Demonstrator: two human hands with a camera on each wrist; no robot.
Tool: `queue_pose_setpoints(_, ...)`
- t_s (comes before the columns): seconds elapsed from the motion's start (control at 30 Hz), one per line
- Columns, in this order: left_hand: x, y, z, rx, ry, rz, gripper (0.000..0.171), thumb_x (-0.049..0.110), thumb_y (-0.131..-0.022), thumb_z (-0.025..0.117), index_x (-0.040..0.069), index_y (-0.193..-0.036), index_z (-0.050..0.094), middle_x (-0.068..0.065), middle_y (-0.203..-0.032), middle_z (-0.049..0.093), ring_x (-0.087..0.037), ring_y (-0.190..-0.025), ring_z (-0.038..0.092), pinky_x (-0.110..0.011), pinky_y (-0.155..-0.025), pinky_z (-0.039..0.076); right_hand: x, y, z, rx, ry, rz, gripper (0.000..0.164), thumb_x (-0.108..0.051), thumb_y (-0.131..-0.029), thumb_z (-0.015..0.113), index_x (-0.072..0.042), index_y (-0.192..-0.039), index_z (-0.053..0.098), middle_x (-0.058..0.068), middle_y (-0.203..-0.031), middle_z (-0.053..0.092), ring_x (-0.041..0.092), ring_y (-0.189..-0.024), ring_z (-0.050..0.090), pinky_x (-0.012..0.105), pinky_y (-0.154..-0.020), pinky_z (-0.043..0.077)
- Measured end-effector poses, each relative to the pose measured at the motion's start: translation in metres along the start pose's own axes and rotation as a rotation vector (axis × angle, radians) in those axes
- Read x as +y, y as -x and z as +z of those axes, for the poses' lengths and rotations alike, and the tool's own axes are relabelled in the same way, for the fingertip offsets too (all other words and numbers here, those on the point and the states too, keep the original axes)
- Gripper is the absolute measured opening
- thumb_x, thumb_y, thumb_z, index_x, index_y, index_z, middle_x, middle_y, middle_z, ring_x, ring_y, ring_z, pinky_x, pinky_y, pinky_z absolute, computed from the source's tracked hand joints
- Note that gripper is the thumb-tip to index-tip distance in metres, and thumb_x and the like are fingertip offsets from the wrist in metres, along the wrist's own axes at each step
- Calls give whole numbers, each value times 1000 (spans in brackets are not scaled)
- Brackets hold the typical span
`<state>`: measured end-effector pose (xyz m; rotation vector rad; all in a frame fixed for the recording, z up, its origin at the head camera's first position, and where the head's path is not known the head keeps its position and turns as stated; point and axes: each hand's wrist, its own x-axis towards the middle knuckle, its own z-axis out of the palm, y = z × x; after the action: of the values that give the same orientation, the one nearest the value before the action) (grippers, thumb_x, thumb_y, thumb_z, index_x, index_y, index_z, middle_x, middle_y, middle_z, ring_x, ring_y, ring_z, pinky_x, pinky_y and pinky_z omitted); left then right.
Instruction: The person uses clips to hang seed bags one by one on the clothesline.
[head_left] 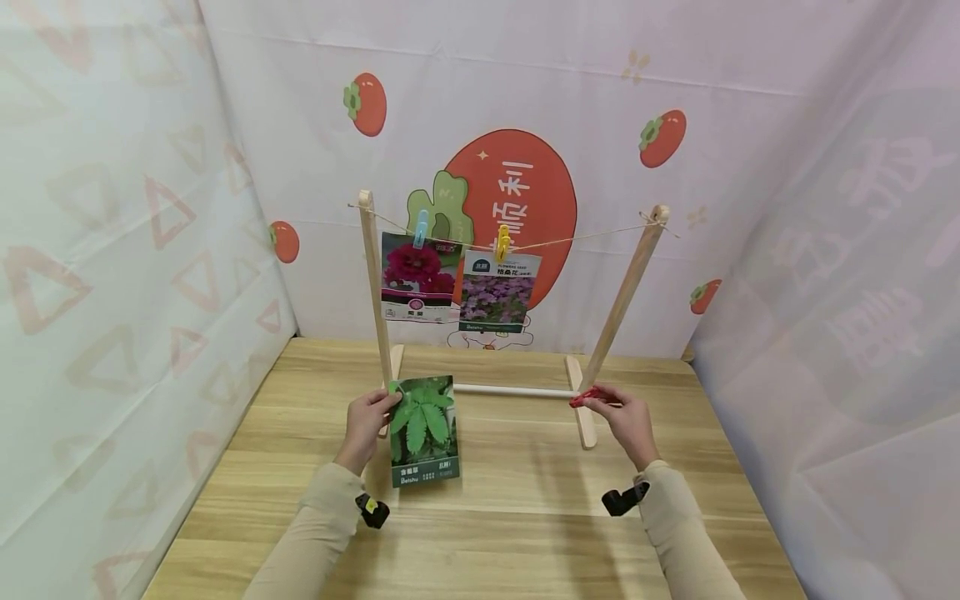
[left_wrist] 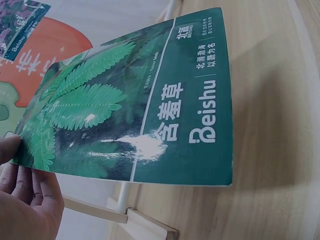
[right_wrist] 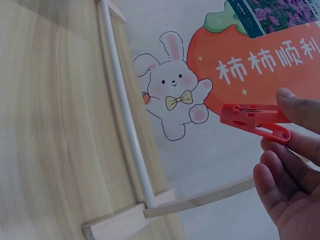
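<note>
My left hand [head_left: 367, 423] pinches a green seed packet [head_left: 424, 429] by its upper left edge, thumb on the front. The packet shows a fern-like leaf and hangs upright in front of the rack's left foot. Between thumb and fingers, my right hand [head_left: 624, 421] holds a red clothespin [right_wrist: 256, 120], near the rack's right foot. On the twine [head_left: 566, 240] of the wooden rack [head_left: 622, 300] hang two other packets: a dark pink flower packet [head_left: 417, 279] under a blue clothespin [head_left: 422, 228], and a purple flower packet [head_left: 498, 292] under a yellow clothespin [head_left: 502, 242].
A white rod [head_left: 517, 391] joins the rack's two feet low over the wooden table [head_left: 510, 533]. Behind the rack hangs a cloth backdrop [head_left: 600, 50] printed with persimmons. More cloth closes in both sides.
</note>
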<state>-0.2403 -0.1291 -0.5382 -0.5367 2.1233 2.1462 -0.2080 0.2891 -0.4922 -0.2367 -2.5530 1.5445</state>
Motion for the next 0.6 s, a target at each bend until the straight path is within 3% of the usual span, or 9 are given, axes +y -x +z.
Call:
queue_pose_setpoints(0.3, 10, -1, -1, -11, 18, 22, 23, 17, -93, 66, -4, -104, 65, 3, -92, 63, -4, -79, 60, -23, -75, 54, -7, -2, -4, 9, -50, -9, 45, -20, -81, 80, 3, -118, 67, -6, -88, 73, -6, -76, 59, 14, -68, 48)
queue_pose_setpoints(0.6, 17, -4, -1, -20, -20, 46, 32, 20, -95, 63, -4, -116, 64, -4, -105, 64, -3, -83, 61, -25, -81, 54, -16, -2, -10, 25, -57, -51, 46, -26, -81, 80, 1, -117, 68, -14, -88, 68, -5, -80, 57, 14, -70, 48)
